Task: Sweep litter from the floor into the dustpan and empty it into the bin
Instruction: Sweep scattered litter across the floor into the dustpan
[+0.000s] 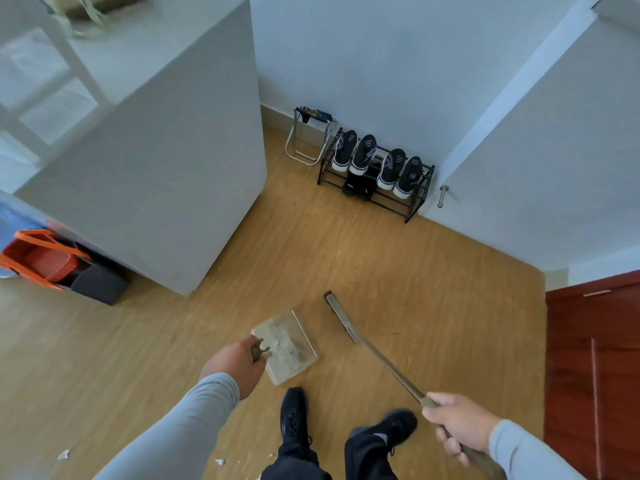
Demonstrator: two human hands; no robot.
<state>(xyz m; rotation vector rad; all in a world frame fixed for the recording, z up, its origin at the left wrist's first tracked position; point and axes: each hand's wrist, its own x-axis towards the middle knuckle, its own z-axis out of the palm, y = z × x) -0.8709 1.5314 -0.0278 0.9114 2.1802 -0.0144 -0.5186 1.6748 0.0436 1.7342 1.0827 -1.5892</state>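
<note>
Litter (289,353) lies in the clear dustpan (301,336), which hangs above the wood floor (398,271), just ahead of the person's shoes. The left hand (235,367) grips the dustpan's dark handle (258,351). The right hand (457,422) is wrapped round the broom stick (388,363), whose narrow head (341,317) points toward the shoe rack (375,174) against the far wall. Open floor stretches between the white cabinet's corner (188,292) on the left and the red door (595,375) on the right. A few white scraps (64,454) lie near the bottom edge.
</note>
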